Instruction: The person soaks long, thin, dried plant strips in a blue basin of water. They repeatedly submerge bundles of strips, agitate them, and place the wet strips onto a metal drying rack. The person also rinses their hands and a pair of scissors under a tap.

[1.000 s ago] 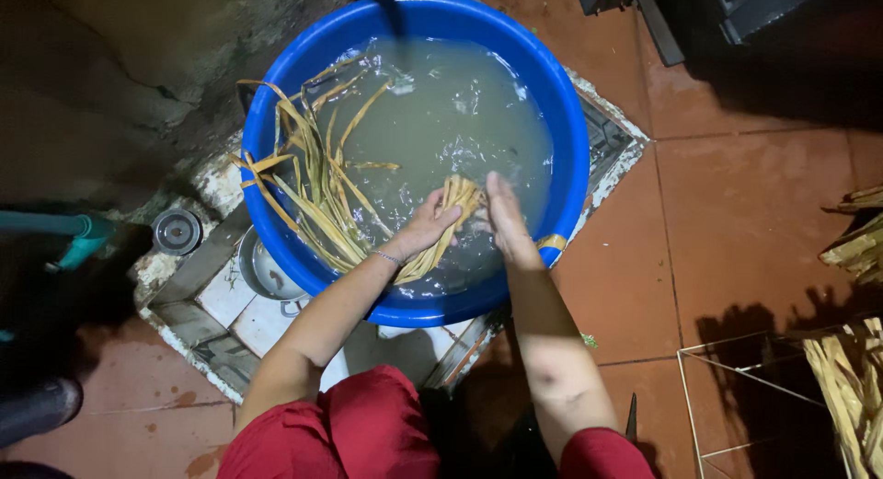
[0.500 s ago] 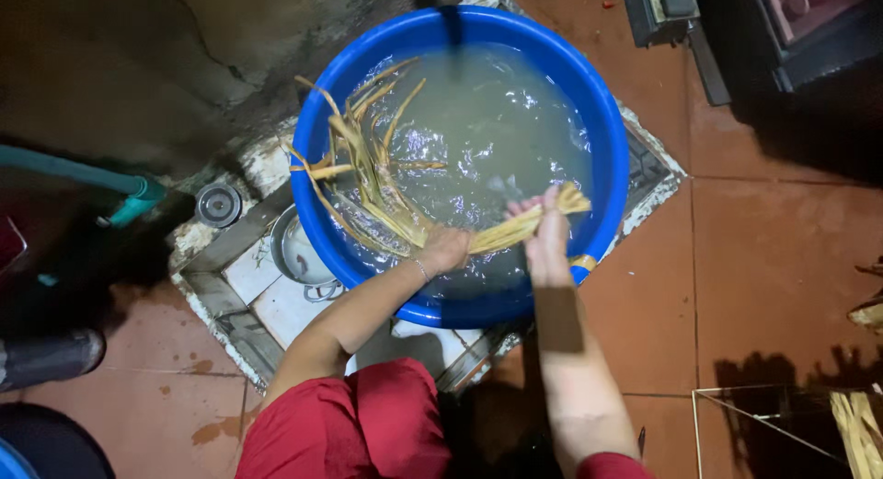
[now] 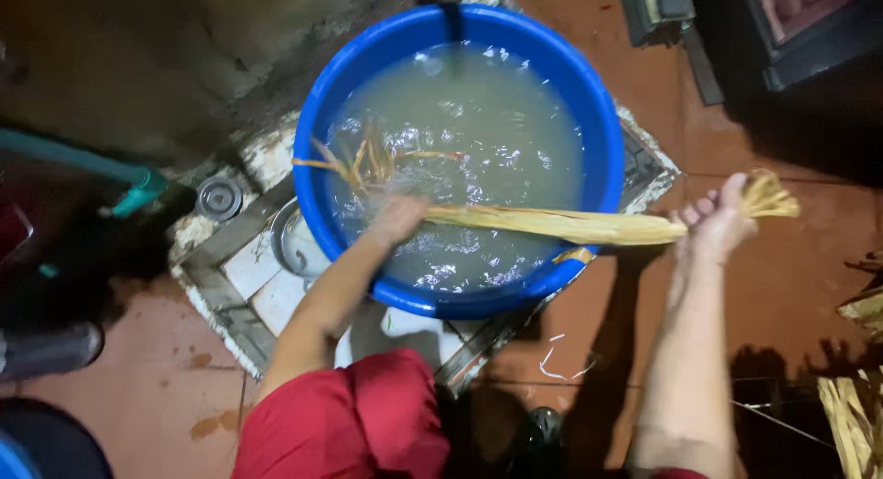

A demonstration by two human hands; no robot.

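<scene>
A big blue tub (image 3: 589, 102) full of cloudy water stands in front of me. A wet bundle of pale yellow straw strips (image 3: 570, 226) stretches sideways over the tub's near right rim. My right hand (image 3: 717, 217) grips its end out past the rim, above the red floor. My left hand (image 3: 397, 217) closes around the same bundle over the water, where the strips fan out at the left. The water is splashing around my left hand.
The tub sits on a tiled drain block (image 3: 248, 267) with a round metal drain cap (image 3: 219, 199). A teal pipe (image 3: 101, 171) runs at the left. More dry straw (image 3: 851, 415) lies at the lower right. Dark boxes (image 3: 791, 28) stand at the top right.
My right hand has pulled the bundle's end out of the tub to the right, stretching it across the rim. My left hand slid along the strips in the water.
</scene>
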